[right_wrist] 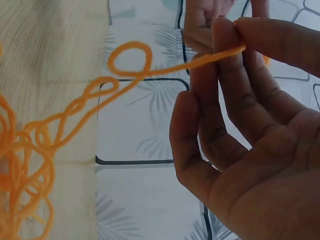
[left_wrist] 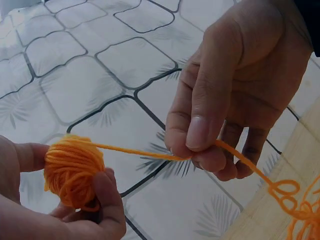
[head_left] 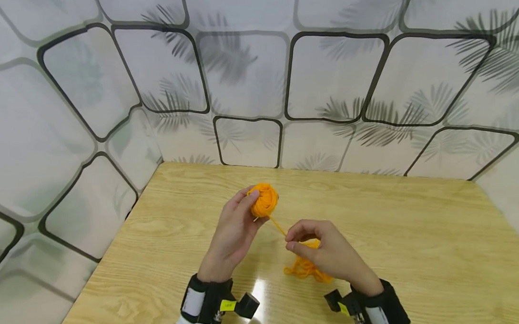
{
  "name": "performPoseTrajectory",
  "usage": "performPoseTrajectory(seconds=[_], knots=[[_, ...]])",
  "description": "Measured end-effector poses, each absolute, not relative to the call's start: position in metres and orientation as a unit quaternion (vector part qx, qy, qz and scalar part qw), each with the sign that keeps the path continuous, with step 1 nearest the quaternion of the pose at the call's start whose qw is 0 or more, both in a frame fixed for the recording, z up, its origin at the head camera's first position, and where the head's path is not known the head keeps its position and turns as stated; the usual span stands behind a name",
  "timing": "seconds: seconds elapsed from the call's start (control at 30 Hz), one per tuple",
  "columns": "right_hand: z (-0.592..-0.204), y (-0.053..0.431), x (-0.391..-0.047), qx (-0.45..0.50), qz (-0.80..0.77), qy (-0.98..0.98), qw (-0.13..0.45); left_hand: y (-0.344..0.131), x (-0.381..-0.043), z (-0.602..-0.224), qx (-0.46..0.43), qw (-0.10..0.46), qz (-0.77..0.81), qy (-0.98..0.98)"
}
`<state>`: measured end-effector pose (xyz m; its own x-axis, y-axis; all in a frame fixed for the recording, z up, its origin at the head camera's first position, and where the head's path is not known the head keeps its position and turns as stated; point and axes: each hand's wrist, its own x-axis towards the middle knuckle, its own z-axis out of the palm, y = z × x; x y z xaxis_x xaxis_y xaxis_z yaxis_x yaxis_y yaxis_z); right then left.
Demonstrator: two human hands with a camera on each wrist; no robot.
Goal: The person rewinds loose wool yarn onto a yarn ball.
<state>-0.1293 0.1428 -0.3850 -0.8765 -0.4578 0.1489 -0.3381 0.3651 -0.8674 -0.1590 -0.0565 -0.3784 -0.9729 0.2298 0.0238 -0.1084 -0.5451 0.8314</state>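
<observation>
An orange ball of yarn [head_left: 265,200] is held up above the table by my left hand [head_left: 238,228], its thumb and fingers curled round it. From the ball a single strand [left_wrist: 135,151] runs taut to my right hand [head_left: 325,247], whose thumb and forefinger pinch it. Past that pinch, the strand loops down to a loose tangle of yarn [right_wrist: 25,170] that lies on the table beneath the right hand. In the head view the right hand partly hides this tangle. Strands wrap round the ball's surface in the left wrist view.
A light wood-grain table [head_left: 411,234] spreads under both hands. Behind it and at its left stands a pale wall [head_left: 250,71] patterned with dark outlines and leaves. Black straps with small cameras [head_left: 248,305] sit on both wrists.
</observation>
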Motion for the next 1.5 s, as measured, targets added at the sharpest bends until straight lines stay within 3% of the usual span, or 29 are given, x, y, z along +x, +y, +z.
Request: performPoseTrajectory(seconds=[0.2, 0.57, 0.8, 1.13, 1.3, 1.5], knots=[[-0.391, 0.152, -0.136, -0.183, -0.530, 0.827, 0.034, -0.059, -0.154, -0.374, 0.151, 0.137, 0.837, 0.509], [-0.388, 0.157, -0.137, -0.098, -0.563, 0.817, -0.072, -0.056, -0.146, -0.377, 0.299, 0.197, 0.595, 0.719], [-0.384, 0.147, -0.130, -0.166, -0.545, 0.819, -0.071, -0.054, -0.144, -0.383, 0.253, 0.130, 0.507, 0.813], [-0.384, 0.133, -0.123, -0.195, -0.527, 0.826, -0.033, -0.049, -0.148, -0.390, 0.138, 0.010, 0.563, 0.815], [-0.385, 0.127, -0.120, -0.202, -0.540, 0.817, -0.012, -0.047, -0.151, -0.388, 0.097, -0.006, 0.650, 0.753], [-0.384, 0.121, -0.118, -0.228, -0.562, 0.795, 0.013, -0.049, -0.154, -0.382, 0.070, 0.021, 0.779, 0.623]])
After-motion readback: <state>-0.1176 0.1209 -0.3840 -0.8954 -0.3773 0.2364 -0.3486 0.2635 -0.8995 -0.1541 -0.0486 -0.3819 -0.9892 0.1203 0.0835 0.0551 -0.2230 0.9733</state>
